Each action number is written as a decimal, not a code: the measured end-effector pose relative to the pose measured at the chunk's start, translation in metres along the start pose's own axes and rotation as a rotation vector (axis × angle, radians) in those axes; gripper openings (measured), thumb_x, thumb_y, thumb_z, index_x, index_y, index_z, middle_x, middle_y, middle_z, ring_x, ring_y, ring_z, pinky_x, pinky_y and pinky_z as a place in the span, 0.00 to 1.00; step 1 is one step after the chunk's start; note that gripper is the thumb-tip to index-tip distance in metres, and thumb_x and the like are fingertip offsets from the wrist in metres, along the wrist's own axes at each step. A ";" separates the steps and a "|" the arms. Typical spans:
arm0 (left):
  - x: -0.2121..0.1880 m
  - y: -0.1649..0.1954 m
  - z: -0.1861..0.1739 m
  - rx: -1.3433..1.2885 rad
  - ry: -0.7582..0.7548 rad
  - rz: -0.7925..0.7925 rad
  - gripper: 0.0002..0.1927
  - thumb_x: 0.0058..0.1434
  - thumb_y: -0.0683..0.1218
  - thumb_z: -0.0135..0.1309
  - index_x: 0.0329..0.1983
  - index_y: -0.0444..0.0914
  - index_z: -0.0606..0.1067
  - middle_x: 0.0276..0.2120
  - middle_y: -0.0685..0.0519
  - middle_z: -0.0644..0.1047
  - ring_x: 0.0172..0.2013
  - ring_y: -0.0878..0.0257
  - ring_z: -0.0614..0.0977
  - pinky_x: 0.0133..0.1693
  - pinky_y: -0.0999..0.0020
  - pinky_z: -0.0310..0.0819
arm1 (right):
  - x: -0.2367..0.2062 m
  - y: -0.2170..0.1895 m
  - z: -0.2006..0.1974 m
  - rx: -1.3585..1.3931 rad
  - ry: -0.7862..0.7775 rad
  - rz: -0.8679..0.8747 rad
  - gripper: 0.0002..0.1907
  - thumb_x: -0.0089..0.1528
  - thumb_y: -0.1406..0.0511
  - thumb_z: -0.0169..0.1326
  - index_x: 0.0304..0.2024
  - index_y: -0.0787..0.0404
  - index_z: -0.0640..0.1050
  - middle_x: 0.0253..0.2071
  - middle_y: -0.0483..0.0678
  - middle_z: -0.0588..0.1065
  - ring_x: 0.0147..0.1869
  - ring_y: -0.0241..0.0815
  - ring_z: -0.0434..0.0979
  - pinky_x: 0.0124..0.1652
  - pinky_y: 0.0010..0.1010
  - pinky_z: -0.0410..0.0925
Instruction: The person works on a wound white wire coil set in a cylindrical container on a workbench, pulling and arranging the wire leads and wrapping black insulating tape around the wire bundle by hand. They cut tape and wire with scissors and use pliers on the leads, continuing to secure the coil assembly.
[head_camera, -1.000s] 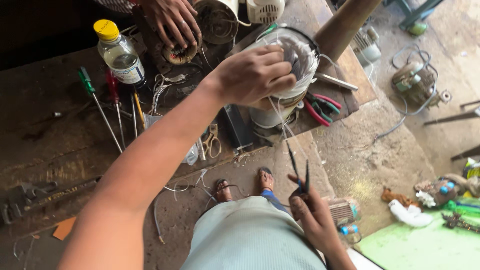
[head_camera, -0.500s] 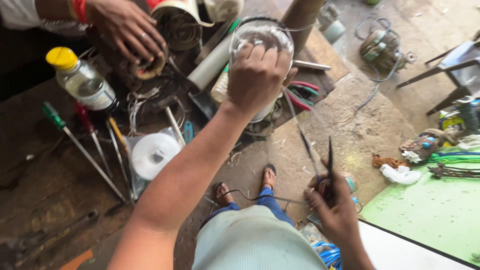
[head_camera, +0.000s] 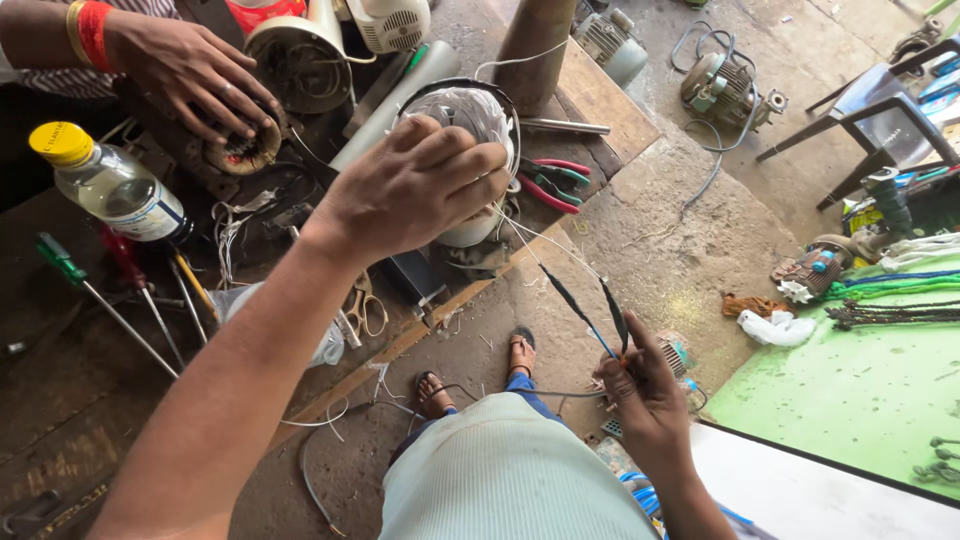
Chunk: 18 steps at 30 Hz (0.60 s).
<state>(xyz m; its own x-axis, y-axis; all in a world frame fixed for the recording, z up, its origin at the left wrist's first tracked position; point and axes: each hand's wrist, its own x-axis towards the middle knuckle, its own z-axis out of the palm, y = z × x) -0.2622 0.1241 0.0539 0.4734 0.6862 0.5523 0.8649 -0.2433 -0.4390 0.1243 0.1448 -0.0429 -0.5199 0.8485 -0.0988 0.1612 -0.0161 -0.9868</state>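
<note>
My left hand (head_camera: 415, 185) grips a round white motor winding (head_camera: 465, 115) that stands on the wooden workbench (head_camera: 590, 100). Thin lead wires (head_camera: 575, 295) with dark sleeves run from the winding down to my right hand (head_camera: 640, 385), which pinches their ends near my lap. Another person's hand (head_camera: 195, 70), with a red bangle on the wrist, rests on a copper coil part (head_camera: 245, 150) at the back left of the bench.
A plastic bottle with a yellow cap (head_camera: 105, 180), screwdrivers (head_camera: 100, 300), scissors (head_camera: 360, 310) and red-green pliers (head_camera: 555, 185) lie on the bench. Motors (head_camera: 725, 85), a chair (head_camera: 880, 105) and a green sheet (head_camera: 860, 380) are on the floor to the right.
The view has shifted a little and come closer. My left hand stays on the winding; my right hand keeps hold of the wires, now nearer my lap.
</note>
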 end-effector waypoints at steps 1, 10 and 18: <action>-0.002 -0.001 -0.002 -0.036 0.013 0.002 0.19 0.70 0.47 0.59 0.63 0.49 0.74 0.54 0.59 0.71 0.51 0.65 0.73 0.54 0.68 0.68 | 0.002 -0.001 -0.001 -0.005 0.001 0.004 0.33 0.67 0.69 0.52 0.75 0.60 0.62 0.39 0.46 0.73 0.38 0.31 0.71 0.36 0.23 0.66; 0.022 0.007 0.012 -0.189 -0.102 0.095 0.06 0.64 0.44 0.61 0.42 0.50 0.83 0.45 0.62 0.77 0.43 0.70 0.78 0.45 0.74 0.74 | 0.011 -0.005 -0.009 -0.111 0.039 0.076 0.26 0.67 0.68 0.53 0.68 0.62 0.71 0.35 0.43 0.74 0.36 0.30 0.70 0.36 0.22 0.65; 0.070 -0.006 -0.020 -0.112 -0.479 0.201 0.05 0.54 0.46 0.61 0.33 0.51 0.84 0.49 0.59 0.75 0.50 0.62 0.75 0.49 0.67 0.71 | 0.017 -0.005 -0.025 -0.088 0.081 0.052 0.17 0.68 0.68 0.54 0.59 0.65 0.79 0.36 0.43 0.78 0.40 0.31 0.75 0.41 0.21 0.69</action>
<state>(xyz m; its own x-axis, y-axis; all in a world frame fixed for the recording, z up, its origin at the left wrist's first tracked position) -0.2312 0.1599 0.1092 0.5249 0.8485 0.0677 0.7901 -0.4561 -0.4096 0.1358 0.1723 -0.0361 -0.4404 0.8876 -0.1351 0.2608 -0.0175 -0.9652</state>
